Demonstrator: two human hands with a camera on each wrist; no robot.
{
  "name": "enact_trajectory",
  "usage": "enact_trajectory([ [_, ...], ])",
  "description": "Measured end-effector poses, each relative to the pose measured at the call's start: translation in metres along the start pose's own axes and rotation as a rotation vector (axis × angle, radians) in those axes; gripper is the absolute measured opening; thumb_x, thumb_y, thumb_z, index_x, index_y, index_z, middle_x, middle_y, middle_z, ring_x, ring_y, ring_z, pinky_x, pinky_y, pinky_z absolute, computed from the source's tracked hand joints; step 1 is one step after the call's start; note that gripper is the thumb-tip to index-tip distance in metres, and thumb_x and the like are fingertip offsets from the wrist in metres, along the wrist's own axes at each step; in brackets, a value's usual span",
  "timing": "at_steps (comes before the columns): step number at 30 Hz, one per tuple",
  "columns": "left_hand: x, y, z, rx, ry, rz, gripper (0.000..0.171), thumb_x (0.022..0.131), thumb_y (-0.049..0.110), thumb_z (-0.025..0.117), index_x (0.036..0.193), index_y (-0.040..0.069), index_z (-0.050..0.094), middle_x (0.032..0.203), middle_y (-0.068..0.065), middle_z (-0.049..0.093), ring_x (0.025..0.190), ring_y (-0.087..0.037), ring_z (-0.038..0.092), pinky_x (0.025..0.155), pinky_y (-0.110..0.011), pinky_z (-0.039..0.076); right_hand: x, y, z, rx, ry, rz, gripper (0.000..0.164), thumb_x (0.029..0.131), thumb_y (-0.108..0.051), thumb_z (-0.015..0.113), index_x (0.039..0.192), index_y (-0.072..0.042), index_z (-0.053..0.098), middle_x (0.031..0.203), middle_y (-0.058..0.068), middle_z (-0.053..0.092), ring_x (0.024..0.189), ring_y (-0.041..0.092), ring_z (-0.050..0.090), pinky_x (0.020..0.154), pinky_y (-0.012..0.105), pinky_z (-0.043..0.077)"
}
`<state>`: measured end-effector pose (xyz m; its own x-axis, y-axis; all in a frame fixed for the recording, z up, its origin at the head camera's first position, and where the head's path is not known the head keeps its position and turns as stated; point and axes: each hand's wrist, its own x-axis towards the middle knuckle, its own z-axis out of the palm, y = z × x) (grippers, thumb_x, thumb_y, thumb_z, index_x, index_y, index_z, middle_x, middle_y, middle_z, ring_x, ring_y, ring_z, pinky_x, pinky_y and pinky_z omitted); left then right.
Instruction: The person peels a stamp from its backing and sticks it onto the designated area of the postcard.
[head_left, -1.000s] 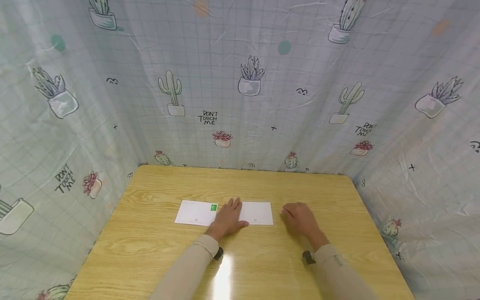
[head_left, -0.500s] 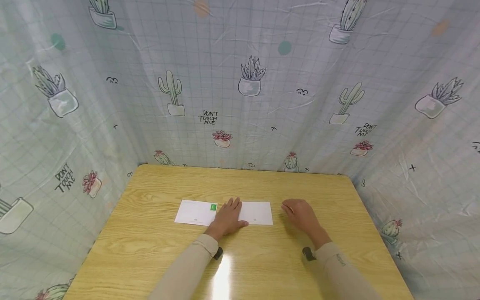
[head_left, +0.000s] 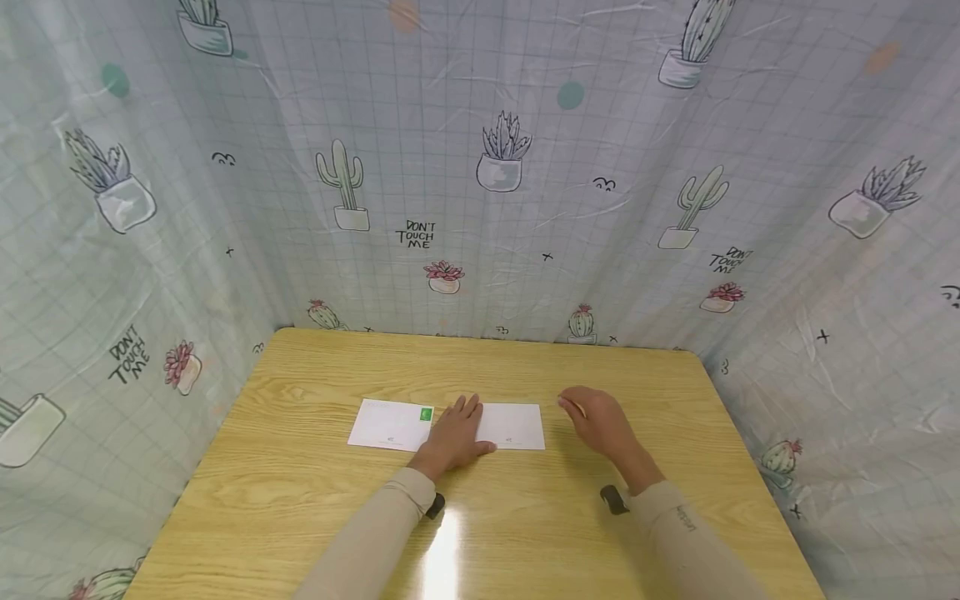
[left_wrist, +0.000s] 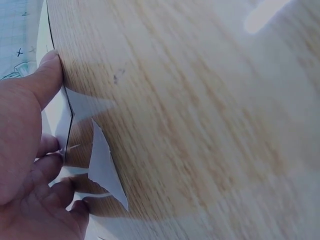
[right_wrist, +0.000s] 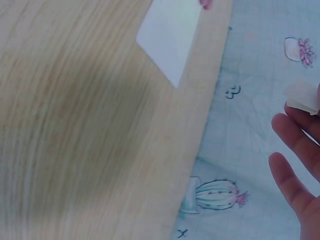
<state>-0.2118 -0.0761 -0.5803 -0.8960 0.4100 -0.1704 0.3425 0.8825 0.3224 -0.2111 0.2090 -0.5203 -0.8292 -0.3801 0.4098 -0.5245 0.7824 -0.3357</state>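
Note:
Two white envelopes lie side by side on the table. The left envelope (head_left: 386, 425) bears a green stamp (head_left: 426, 414) in its upper right corner. My left hand (head_left: 453, 435) rests with extended fingers on the left end of the right envelope (head_left: 513, 423), thumb along its lower edge, covering that end. Right of this envelope, my right hand (head_left: 602, 423) is raised above the table. It pinches a small pale stamp (right_wrist: 301, 98), whose toothed edge shows in the right wrist view; its printed face is not seen.
The wooden table (head_left: 300, 517) meets a cactus-print curtain (head_left: 420, 167) at the back and both sides. A bright light reflection (head_left: 442, 554) falls on the tabletop near the front. Dark wrist devices (head_left: 615, 500) sit below each hand.
My right hand has risen slightly and shifted a little left toward the right envelope, its pinching fingertips now more visible. The left hand and both envelopes stay essentially in place.

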Motion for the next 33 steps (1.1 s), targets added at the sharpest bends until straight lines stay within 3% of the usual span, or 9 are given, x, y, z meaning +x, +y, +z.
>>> enact_trajectory([
  [12, 0.0, 0.0, 0.0, -0.005, -0.005, -0.004, 0.087, 0.102, 0.053, 0.061, 0.163, 0.0, 0.03, 0.174, -0.016, 0.023, 0.162, -0.037, 0.022, 0.131, -0.052, 0.026, 0.013, -0.018, -0.018, 0.056, 0.083, -0.085, 0.011, 0.099, -0.009, 0.07, 0.102, -0.002, 0.078, 0.097, 0.01, 0.079, 0.09, 0.026, 0.078, 0.08, 0.045, 0.064],
  [20, -0.002, 0.002, -0.006, -0.015, -0.017, -0.006, 0.086, 0.102, 0.051, 0.061, 0.163, -0.001, 0.029, 0.174, -0.017, 0.023, 0.162, -0.038, 0.021, 0.131, -0.052, 0.025, 0.019, -0.032, -0.03, 0.084, 0.064, -0.062, 0.013, 0.101, -0.011, 0.068, 0.105, -0.004, 0.078, 0.1, 0.009, 0.079, 0.091, 0.025, 0.076, 0.081, 0.045, 0.063],
  [33, 0.0, 0.001, -0.004, -0.061, -0.017, -0.006, 0.087, 0.102, 0.05, 0.063, 0.163, -0.001, 0.029, 0.174, -0.017, 0.022, 0.163, -0.038, 0.02, 0.131, -0.054, 0.023, 0.03, -0.047, -0.042, 0.163, 0.12, -0.092, 0.009, 0.099, -0.006, 0.069, 0.1, -0.005, 0.078, 0.093, 0.006, 0.078, 0.078, 0.017, 0.07, 0.073, 0.041, 0.061],
])
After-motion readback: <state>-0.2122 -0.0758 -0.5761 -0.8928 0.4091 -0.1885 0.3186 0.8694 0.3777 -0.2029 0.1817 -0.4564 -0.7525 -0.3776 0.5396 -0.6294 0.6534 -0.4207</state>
